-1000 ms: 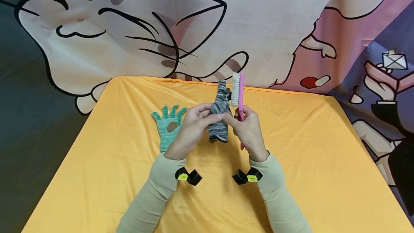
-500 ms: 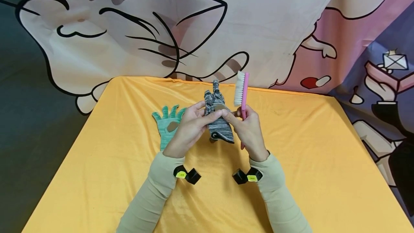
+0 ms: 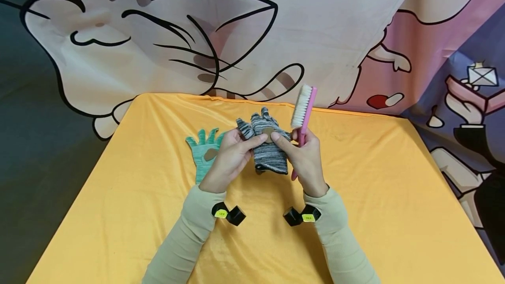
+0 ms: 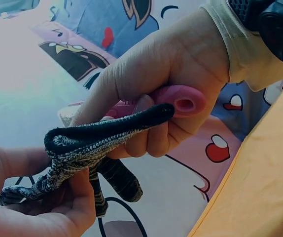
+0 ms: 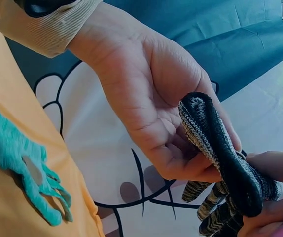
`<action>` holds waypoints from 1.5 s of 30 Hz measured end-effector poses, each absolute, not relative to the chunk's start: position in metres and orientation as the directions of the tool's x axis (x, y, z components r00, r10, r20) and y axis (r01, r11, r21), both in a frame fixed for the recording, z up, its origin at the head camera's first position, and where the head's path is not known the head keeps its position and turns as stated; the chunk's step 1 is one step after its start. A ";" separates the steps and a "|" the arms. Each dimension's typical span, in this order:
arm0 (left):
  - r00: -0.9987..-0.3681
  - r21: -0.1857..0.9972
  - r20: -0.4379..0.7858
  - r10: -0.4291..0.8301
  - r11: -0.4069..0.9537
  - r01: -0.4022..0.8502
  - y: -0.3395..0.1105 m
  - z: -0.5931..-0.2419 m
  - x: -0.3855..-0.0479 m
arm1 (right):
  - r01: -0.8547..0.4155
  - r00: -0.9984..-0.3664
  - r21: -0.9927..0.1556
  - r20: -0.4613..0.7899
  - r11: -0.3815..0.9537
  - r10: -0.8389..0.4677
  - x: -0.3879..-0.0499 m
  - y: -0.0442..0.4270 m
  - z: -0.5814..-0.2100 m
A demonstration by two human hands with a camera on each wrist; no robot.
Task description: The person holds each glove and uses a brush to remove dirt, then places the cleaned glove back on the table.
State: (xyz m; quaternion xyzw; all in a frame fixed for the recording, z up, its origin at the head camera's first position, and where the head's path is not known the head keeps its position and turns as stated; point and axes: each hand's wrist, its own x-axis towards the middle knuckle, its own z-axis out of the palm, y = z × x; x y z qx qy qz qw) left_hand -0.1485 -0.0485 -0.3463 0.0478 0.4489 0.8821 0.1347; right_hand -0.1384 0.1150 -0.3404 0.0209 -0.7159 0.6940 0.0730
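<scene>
We see the left grip [image 3: 232,154] pinching one side of the striped glove [image 3: 270,159] and the right grip [image 3: 307,157] pinching the other while holding the pink brush [image 3: 304,108], with the green glove [image 3: 200,151] left of the left grip on the yellow surface [image 3: 158,214], its near end apparently partly hidden.

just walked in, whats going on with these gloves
A person's left hand and right hand hold up a black-and-white striped knit glove, one at each side, thumbs near its round brown patch. The right hand also grips a pink brush with white bristles, the bristles apart from the glove. A green knit glove lies on the yellow cloth-covered table, partly hidden by the left hand.
</scene>
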 end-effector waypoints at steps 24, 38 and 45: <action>-0.989 0.796 -0.055 0.140 -0.591 -0.128 -0.050 -0.345 -0.152 | -0.135 -0.990 -0.981 0.128 0.136 -0.061 -0.137 0.128 -0.331; -0.967 0.736 -0.082 0.242 -0.639 -0.222 -0.055 -0.342 -0.150 | -0.203 -0.976 -0.903 0.158 0.380 -0.147 -0.110 0.111 -0.294; -0.965 0.689 -0.023 0.260 -0.696 -0.203 -0.057 -0.341 -0.148 | -0.137 -0.980 -0.911 0.067 0.388 -0.190 -0.110 0.114 -0.294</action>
